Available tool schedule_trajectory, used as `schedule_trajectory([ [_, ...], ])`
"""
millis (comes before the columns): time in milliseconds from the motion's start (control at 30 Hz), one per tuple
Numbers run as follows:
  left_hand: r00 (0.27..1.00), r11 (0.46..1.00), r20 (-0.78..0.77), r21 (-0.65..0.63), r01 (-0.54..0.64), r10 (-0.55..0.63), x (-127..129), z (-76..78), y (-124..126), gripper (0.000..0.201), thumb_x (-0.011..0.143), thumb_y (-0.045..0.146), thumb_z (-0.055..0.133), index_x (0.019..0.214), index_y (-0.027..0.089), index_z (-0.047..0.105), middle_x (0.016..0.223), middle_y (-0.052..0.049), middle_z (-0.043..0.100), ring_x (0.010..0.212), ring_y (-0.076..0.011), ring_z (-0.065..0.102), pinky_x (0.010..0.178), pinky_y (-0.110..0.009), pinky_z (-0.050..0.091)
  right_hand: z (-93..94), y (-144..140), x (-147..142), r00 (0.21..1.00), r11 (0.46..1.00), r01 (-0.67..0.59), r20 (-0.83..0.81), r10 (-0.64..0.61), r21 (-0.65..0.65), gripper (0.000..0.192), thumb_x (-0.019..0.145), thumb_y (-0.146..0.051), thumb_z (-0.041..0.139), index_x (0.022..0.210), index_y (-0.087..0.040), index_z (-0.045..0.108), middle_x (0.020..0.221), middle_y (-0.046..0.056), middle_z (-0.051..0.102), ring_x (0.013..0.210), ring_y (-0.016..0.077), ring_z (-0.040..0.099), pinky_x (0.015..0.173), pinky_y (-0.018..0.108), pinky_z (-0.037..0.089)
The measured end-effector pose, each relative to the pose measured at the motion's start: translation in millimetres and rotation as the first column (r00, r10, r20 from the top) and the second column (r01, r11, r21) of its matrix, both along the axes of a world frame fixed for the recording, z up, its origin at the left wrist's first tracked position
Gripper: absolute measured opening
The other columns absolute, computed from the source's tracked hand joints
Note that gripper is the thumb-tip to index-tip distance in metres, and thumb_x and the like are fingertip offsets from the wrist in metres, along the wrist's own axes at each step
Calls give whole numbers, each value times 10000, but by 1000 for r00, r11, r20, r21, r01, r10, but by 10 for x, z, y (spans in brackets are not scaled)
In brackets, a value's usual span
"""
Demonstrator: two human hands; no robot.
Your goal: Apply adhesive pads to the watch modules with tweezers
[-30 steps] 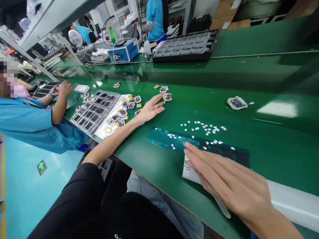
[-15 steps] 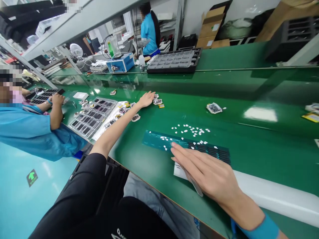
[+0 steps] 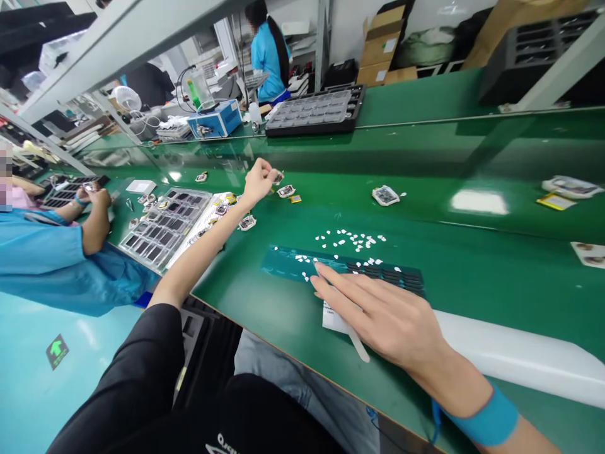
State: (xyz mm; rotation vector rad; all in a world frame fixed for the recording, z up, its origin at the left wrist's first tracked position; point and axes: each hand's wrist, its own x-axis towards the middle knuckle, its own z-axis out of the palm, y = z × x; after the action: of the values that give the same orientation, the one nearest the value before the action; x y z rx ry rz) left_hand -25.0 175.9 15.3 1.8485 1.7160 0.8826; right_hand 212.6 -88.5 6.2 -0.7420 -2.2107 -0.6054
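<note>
Out at the far side of the bench, my left hand (image 3: 258,181) is closed in a pinch on the edge of a small white-rimmed electronic unit (image 3: 278,178), partly hidden by the fingers. A similar electronic unit (image 3: 286,191) lies just right of it. My right hand (image 3: 382,315) is low over the near bench, its fingers together around slim pale tweezers (image 3: 359,347); their rounded end shows below the palm, and the rest is mostly covered. Under its fingertips lies a blue-green film strip (image 3: 281,261) with black pieces (image 3: 409,280) and small white stickers (image 3: 363,239) on and behind it.
A clear tray of dark screens (image 3: 165,224) stands left of my left arm. Another electronic unit (image 3: 385,195) sits farther right. A white roll (image 3: 520,353) lies beside my right wrist. A co-worker in blue (image 3: 47,252) sits at the left.
My left hand has gone from reaching with stretched fingers to pinching the electronic unit, a little raised. The right hand stays over the strip. The view has shifted slightly.
</note>
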Motion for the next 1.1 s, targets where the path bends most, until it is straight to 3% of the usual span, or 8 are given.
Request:
schedule_trajectory([
  [133,970,992,212,43,115,-122,189,131,-560,264,1061,262,518,1312,196,561,948,-35,784,811,-158,741,863,-312,584,41,-2,-16,999,998,-5,-37,2,-60,228,960,-110,692,1185,-151,695,1219,45,786,952,173,726,868,320,571],
  [200,777,937,556,7,350,-294,292,131,-956,336,1020,280,565,1348,209,578,1009,-47,797,707,-149,739,776,-308,588,46,10,-22,997,995,-4,-76,-4,-105,191,947,-97,691,1129,-156,683,1170,52,797,967,198,717,900,350,571],
  [267,601,856,738,-63,513,-306,375,95,-1335,318,989,342,615,1270,195,642,982,-49,795,637,-134,726,680,-277,573,21,27,-8,992,989,-2,-121,-16,-145,222,948,-29,612,1127,-151,663,1061,60,801,933,201,701,868,358,568],
  [467,394,673,863,-88,735,-318,449,-36,-1876,326,923,392,770,1114,135,708,871,-28,760,644,-133,756,698,-260,607,-111,51,118,960,978,109,-234,-150,-179,697,924,58,444,1554,-239,477,819,-9,654,718,162,563,652,295,441],
  [667,357,588,886,-125,799,-297,405,-87,-1938,269,916,297,781,1103,127,687,859,-28,765,622,-133,758,704,-263,637,-61,36,90,969,952,178,-127,-214,-251,718,942,9,496,1593,-289,450,701,-71,582,626,123,548,631,247,436],
  [800,394,631,879,-148,761,-269,380,-99,-1947,156,951,185,688,1092,118,687,819,-16,749,628,-126,765,685,-228,626,-52,43,47,973,943,191,-72,-218,-273,572,974,-59,515,1524,-215,518,688,-77,609,572,112,550,553,260,405],
  [933,429,670,869,-166,723,-247,371,-115,-1944,135,958,170,668,1080,119,693,830,-28,751,648,-122,767,664,-201,610,-62,59,45,949,929,301,-32,-314,-215,220,1000,-196,610,1211,-180,670,728,-45,679,527,112,533,491,289,374],
  [1100,440,675,852,-148,723,-285,364,-130,-1965,140,967,184,645,1082,114,683,831,-40,743,654,-125,763,672,-215,626,-37,92,42,955,934,294,20,-296,-205,222,1007,-185,600,1215,-141,663,835,11,763,596,107,625,448,303,340],
])
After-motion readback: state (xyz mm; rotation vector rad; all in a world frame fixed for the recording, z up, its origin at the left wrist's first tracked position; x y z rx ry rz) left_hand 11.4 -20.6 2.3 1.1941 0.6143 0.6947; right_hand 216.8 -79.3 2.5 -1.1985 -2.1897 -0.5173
